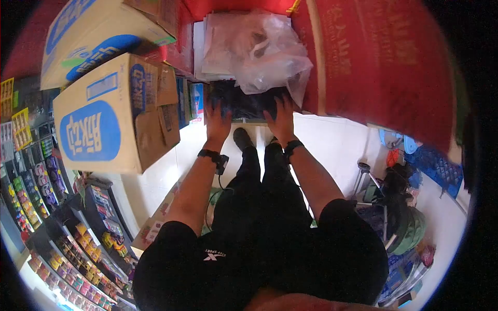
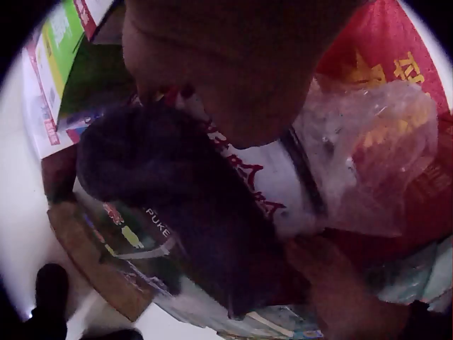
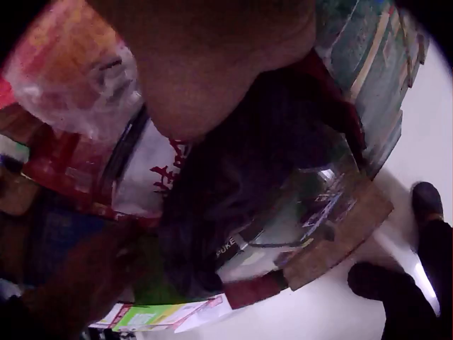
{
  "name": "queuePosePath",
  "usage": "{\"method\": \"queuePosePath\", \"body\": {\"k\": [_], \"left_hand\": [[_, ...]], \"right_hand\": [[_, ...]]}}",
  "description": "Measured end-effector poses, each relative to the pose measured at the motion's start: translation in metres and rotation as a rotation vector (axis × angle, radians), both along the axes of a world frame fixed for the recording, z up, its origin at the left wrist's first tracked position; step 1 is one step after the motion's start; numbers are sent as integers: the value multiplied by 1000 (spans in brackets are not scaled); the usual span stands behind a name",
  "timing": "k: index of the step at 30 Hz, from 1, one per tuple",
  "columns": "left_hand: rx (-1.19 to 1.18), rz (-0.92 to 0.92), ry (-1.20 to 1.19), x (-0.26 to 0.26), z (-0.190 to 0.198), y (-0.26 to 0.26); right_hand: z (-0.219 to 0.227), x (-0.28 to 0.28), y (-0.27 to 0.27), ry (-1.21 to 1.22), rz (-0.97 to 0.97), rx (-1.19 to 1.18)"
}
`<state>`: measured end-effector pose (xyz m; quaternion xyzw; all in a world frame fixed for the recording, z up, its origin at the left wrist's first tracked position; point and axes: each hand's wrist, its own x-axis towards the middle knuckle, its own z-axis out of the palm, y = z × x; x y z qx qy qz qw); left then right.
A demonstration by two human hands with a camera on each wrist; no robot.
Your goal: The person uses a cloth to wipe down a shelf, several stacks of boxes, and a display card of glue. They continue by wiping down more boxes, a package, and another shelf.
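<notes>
While the person stands over a stack of goods on the floor, both hands lie on a dark shrink-wrapped pack point(image 1: 248, 103) that sits on top of the stack, just below a crumpled clear plastic bag point(image 1: 270, 49). The pack's long axis runs left to right across the person's front, and its near edge faces the feet. The left hand point(image 1: 218, 122) rests on the pack's left end and the right hand point(image 1: 281, 119) on its right end, fingers point(image 1: 284, 103) spread forward over the top. From the head view the fingers look laid flat rather than clenched; whether they hook over the far edge cannot be told, since the wrist views are blurred and mostly filled by the hands themselves. In the left wrist view the pack point(image 2: 177, 219) shows a glossy wrap with the letters "PUKE", and white card with red print lies beside it. A large cardboard box with blue print point(image 1: 109, 116) stands to the left, and a red printed carton point(image 1: 384, 62) to the right. Shelves of small goods point(image 1: 62, 228) line the left side.
</notes>
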<state>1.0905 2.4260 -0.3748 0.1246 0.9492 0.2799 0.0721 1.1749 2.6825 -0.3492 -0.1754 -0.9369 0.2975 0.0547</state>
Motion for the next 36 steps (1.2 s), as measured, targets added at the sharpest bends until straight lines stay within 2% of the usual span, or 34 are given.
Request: {"method": "queuePosePath", "body": {"k": [2,3,4,5,6,9,11,12,14,15,16,17,18,19,20,21,22,23,24,26,28,30,31,33,34,36], "left_hand": [[33,-18,1,-15,-9,15],[74,-38,10,-19,-18,22],[79,-39,0,-21,-32,32],[-117,-149,-11,-22,-43,41],[-317,-260,-24,-19,-53,47],[-365,-290,-85,-19,-39,56],[-338,-339,-66,-27,-47,35],[-306,-370,-55,-29,-51,22],[-310,-340,-30,-31,-61,1],[-309,-301,-8,-30,-67,-10],[-318,-288,-3,-26,-78,-22],[-177,-242,-63,-21,-93,-34],[-31,-199,-123,-18,-97,-40],[-227,-182,-148,-9,-83,-31],[-215,-181,-138,-3,-69,-23],[-336,-195,-86,6,-71,-20],[-454,-206,-33,16,-70,-13],[-619,-272,-82,20,-37,6],[-699,-357,-32,31,-29,17],[-557,-390,12,60,-61,28],[-336,-562,-207,77,-56,36],[-70,-444,-305,92,-48,35],[-61,-442,-287,88,-29,35],[-6,-372,-507,81,9,31],[4,-374,-488,79,24,27],[224,-270,-467,74,52,9]], "right_hand": [[-16,-21,0,99,45,150],[-35,-25,-1,88,41,151],[-55,-28,0,-33,27,118],[-73,-29,0,-152,16,85],[-80,-29,0,-163,21,86],[-79,-33,-18,-258,-30,136],[-73,-40,-37,-203,-5,303],[-75,-48,-53,-202,-15,298],[-76,-69,-88,-534,178,207],[-70,-78,-99,-526,187,202],[-58,-84,-109,-510,222,50],[-49,-88,-115,-492,255,-100],[-48,-87,-116,-484,262,-98],[-53,-79,-111,-399,310,-25],[-58,-71,-103,-312,354,54],[-55,-60,-91,-307,350,74],[-49,-45,-77,-271,459,179],[-44,-30,-65,-235,572,287],[-38,-15,-55,-229,574,312],[-33,17,-42,-201,519,184],[-48,54,-33,-162,441,76],[-48,77,-20,-261,317,-129],[-30,78,-13,-248,319,-115],[7,82,-1,-543,304,-239],[27,80,3,-528,303,-223],[62,78,7,-534,285,-240]]}}
